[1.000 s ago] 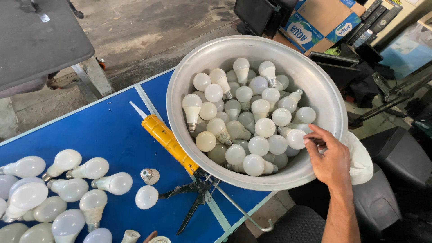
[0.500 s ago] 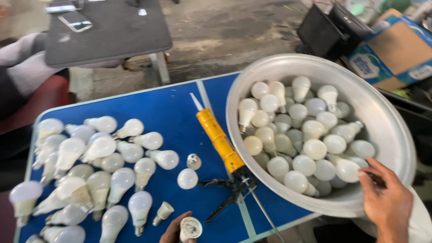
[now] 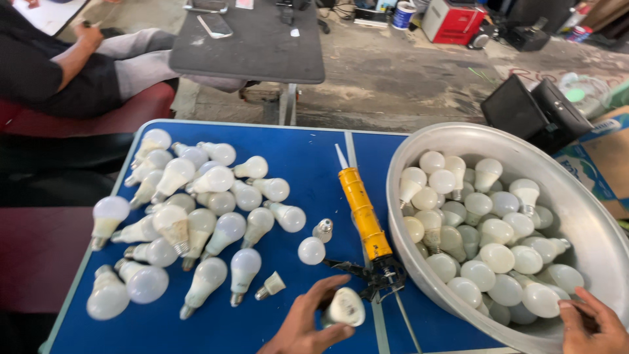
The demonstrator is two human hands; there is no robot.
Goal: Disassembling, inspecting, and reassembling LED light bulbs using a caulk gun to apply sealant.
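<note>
Blue table (image 3: 308, 164), left hand (image 3: 308, 328) grip closed round bulb part (image 3: 345, 307), right hand (image 3: 593, 324) gripping basin (image 3: 590, 216) rim, caulking gun (image 3: 367, 223) between

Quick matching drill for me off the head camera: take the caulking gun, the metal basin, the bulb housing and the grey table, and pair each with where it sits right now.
Things:
1. caulking gun
2. metal basin
3. bulb housing
4. grey table

Places:
A. held in the left hand
B. beyond the blue table's far edge
C. lying on the blue table between the loose bulbs and the basin
D. on the right side, full of bulbs, right hand at its near rim

Pairs: 1-C, 2-D, 3-A, 4-B
</note>
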